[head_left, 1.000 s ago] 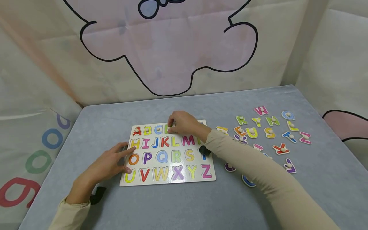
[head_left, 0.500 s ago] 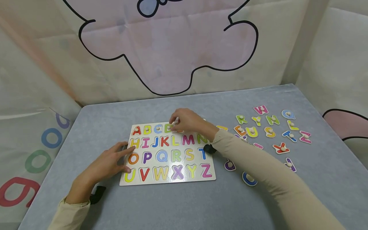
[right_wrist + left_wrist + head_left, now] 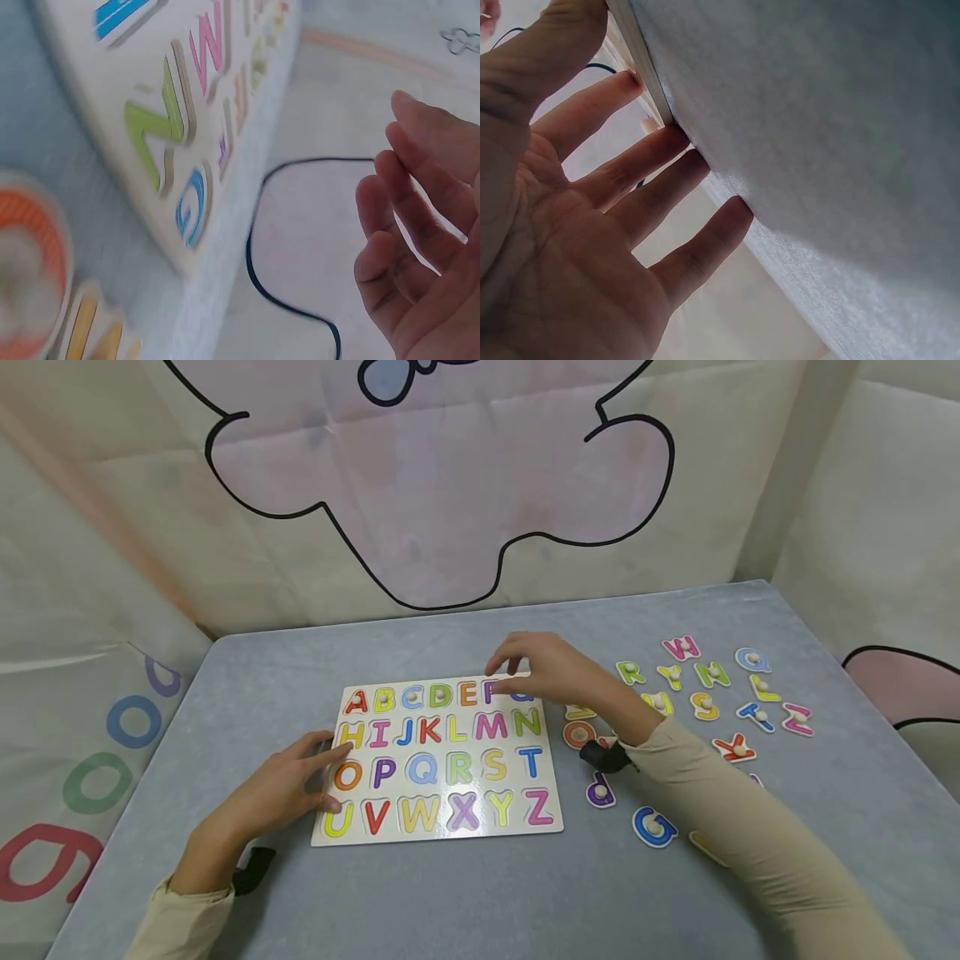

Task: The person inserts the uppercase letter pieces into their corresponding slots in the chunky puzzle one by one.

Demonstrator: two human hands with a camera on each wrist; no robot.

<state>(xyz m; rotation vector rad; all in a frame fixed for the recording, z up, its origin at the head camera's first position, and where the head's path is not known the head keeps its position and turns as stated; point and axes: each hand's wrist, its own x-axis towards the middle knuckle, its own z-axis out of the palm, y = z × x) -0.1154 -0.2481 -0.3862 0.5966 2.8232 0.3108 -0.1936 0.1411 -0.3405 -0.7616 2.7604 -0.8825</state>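
Note:
The white alphabet puzzle board (image 3: 438,843) lies flat on the table, with rows of coloured letters. My left hand (image 3: 288,785) rests at its left edge, fingers spread, thumb and fingertips on the border; the left wrist view shows the fingers (image 3: 705,251) along the board's side. Above the board's top right corner hovers my right hand (image 3: 551,672), partly covering the letters F and G. Its fingers (image 3: 412,202) are loosely bent with nothing between them in the right wrist view. Knobbed A (image 3: 357,701), B (image 3: 385,699) and C (image 3: 412,697) pieces sit in the top row.
Several knobbed letter pieces lie scattered right of the board, among them an orange O (image 3: 578,734), a blue G (image 3: 654,827) and a pink W (image 3: 681,648). My right sleeve (image 3: 742,818) covers part of that area. A printed fabric wall (image 3: 450,560) stands behind the grey table (image 3: 450,902).
My right hand has lifted and moved right from around the D and E to over the F and G, its fingers spreading apart. The left hand stays in place.

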